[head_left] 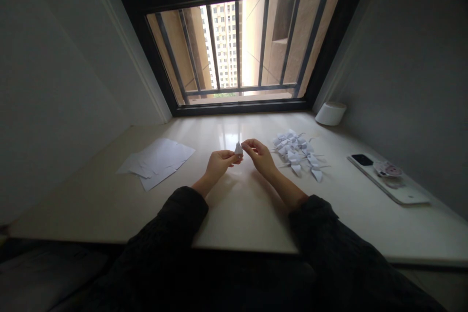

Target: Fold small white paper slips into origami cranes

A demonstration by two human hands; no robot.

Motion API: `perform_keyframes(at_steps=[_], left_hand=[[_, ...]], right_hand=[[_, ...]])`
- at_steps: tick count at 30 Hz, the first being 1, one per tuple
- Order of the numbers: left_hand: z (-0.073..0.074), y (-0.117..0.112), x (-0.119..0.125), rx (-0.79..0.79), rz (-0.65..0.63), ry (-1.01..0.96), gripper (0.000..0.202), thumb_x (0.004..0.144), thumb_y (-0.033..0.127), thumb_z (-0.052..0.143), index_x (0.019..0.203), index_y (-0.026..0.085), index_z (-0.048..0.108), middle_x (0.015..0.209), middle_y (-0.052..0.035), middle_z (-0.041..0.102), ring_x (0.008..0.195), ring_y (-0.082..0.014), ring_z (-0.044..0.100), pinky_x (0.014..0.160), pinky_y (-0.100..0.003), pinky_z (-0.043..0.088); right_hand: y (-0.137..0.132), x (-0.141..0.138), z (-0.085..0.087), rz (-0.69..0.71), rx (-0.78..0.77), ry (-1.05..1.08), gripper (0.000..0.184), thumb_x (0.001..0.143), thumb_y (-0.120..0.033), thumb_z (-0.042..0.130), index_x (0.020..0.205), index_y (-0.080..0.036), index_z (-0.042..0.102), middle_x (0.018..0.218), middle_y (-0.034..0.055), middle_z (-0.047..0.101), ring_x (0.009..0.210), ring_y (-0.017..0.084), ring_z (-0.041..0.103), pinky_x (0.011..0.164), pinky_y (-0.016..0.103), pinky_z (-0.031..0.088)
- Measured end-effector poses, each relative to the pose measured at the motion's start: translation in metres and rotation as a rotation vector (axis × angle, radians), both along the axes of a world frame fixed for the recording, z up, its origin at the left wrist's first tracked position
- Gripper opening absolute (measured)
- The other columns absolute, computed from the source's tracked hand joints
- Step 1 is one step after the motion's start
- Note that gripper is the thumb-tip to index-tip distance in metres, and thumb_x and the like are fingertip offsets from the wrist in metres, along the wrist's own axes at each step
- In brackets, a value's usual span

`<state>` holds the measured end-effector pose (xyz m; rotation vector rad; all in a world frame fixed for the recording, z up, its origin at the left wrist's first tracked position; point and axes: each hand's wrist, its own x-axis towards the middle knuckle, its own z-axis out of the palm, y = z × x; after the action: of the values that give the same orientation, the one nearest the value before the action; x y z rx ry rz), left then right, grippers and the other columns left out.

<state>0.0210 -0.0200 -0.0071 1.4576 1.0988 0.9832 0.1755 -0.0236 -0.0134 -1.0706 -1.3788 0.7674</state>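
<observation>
Above the middle of the sill, a small piece of folded white paper (238, 148) stands up to a point. My left hand (220, 162) pinches its lower part between thumb and fingers. From the other side, the closed thumb and forefinger of my right hand (259, 152) meet the paper's right edge; the exact grip is too small to make out. To the right of my hands lies a heap of white origami cranes (292, 146), several of them with wings and thin points showing. Loose white paper sheets (166, 156) overlap on the left, some cut small.
A pale, glossy windowsill (244, 224) carries everything. On the right lies a phone (389, 180) with a round sticker-like grip on its back. A white cylindrical object (331, 113) stands in the far right corner. Behind is a dark-framed window (241, 107) with bars outside.
</observation>
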Motion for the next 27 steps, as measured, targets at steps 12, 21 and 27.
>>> perform_keyframes(at_steps=[12, 21, 27], left_hand=[[-0.0014, 0.0011, -0.0004, -0.006, 0.011, 0.033, 0.032, 0.066, 0.046, 0.07, 0.077, 0.015, 0.071, 0.081, -0.01, 0.073, 0.078, -0.0206, 0.067, 0.065, -0.028, 0.046], [-0.0048, 0.0026, -0.0007, -0.012, 0.026, 0.001, 0.036, 0.065, 0.049, 0.07, 0.077, 0.015, 0.07, 0.081, -0.0105, 0.073, 0.075, -0.0204, 0.067, 0.065, -0.028, 0.046], [-0.0037, 0.0024, -0.0016, -0.019, 0.05, -0.027, 0.036, 0.064, 0.05, 0.071, 0.076, 0.015, 0.071, 0.08, -0.011, 0.073, 0.074, -0.0209, 0.067, 0.065, -0.029, 0.046]], right_hand=[[0.0002, 0.0044, -0.0012, -0.089, -0.054, 0.047, 0.022, 0.07, -0.042, 0.067, 0.078, -0.022, 0.075, 0.082, 0.0047, 0.074, 0.079, 0.022, 0.067, 0.067, 0.031, 0.048], [0.0025, 0.0047, -0.0037, -0.105, -0.109, 0.098, 0.027, 0.068, -0.044, 0.068, 0.079, -0.02, 0.074, 0.081, 0.0052, 0.074, 0.079, 0.022, 0.067, 0.073, 0.033, 0.049], [0.0019, 0.0042, -0.0019, -0.003, -0.122, 0.036, 0.026, 0.069, -0.044, 0.068, 0.081, -0.022, 0.075, 0.085, 0.0053, 0.074, 0.081, 0.023, 0.066, 0.073, 0.034, 0.049]])
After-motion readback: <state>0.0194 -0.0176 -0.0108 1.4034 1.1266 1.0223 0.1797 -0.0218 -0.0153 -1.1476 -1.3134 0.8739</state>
